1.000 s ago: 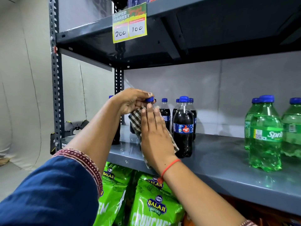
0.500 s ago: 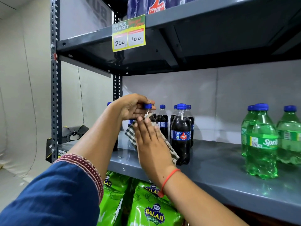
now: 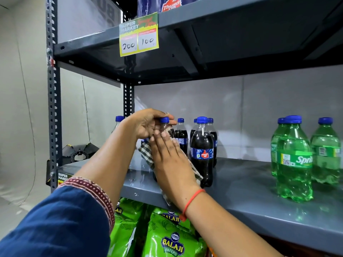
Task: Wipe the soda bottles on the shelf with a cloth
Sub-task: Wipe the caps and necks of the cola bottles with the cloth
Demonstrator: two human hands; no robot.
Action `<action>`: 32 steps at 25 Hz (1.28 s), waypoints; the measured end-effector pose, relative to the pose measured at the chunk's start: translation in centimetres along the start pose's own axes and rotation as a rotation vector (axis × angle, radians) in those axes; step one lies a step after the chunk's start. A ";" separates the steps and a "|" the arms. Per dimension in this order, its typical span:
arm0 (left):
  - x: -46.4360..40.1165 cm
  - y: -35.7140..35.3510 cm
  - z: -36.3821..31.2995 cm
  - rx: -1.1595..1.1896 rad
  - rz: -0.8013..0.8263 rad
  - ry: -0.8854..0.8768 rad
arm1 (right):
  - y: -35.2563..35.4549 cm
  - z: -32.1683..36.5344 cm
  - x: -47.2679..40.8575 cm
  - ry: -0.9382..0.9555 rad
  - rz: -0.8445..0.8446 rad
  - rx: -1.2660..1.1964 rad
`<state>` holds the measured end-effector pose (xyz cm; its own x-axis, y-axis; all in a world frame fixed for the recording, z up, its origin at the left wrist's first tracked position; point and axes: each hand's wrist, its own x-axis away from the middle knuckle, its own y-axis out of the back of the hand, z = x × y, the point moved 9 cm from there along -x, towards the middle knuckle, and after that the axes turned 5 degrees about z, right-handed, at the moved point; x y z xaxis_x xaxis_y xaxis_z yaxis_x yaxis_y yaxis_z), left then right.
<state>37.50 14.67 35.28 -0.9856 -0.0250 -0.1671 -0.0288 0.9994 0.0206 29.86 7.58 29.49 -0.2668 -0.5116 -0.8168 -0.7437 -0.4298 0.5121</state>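
Observation:
Several dark cola bottles with blue caps stand at the left of the grey shelf (image 3: 241, 186). My left hand (image 3: 148, 123) grips the neck of one cola bottle (image 3: 164, 120) just under its cap. My right hand (image 3: 172, 160) lies flat against that bottle's body, pressing a checked cloth (image 3: 146, 154) onto it. The cloth and my hands hide most of this bottle. Another cola bottle (image 3: 202, 151) stands right beside my right hand. Three green Sprite bottles (image 3: 294, 160) stand further right on the same shelf.
A dark upper shelf (image 3: 204, 43) with a yellow price tag (image 3: 138, 35) hangs close overhead. Green Balaji wafer bags (image 3: 172, 236) fill the shelf below. The perforated steel upright (image 3: 52, 108) bounds the left side. A dark folded object (image 3: 79, 151) sits at the shelf's left end.
My right hand with the cloth has slid slightly down and left along the bottle, while my left hand keeps hold of the neck. The view has tilted up a little.

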 end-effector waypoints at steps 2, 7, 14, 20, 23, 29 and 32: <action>0.3 -0.1 -0.1 -0.030 0.015 0.001 | -0.1 0.2 0.2 0.029 -0.004 0.027; 0.5 -0.4 -0.3 -0.032 0.020 0.002 | 0.2 -0.1 -0.3 0.041 -0.006 0.012; 0.3 -0.4 -0.1 -0.029 0.024 0.014 | 0.4 -0.6 -0.6 0.042 0.014 0.005; 0.3 -0.2 -0.3 -0.061 0.015 -0.016 | 0.8 -1.9 -0.7 -0.071 -0.034 -0.050; 0.3 -0.2 -0.5 -0.039 0.024 -0.035 | 0.9 -1.5 0.0 0.040 -0.113 -0.113; 0.9 -0.5 -0.7 -0.083 0.001 -0.059 | 2.3 -0.7 0.5 0.139 -0.211 0.100; 0.7 -0.3 -0.8 -0.096 -0.003 -0.055 | 1.4 -0.4 1.9 0.119 -0.185 0.047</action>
<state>36.72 14.31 35.94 -0.9750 -0.0238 -0.2209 -0.0500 0.9923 0.1137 28.52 5.73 28.73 -0.0505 -0.5126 -0.8571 -0.8019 -0.4908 0.3408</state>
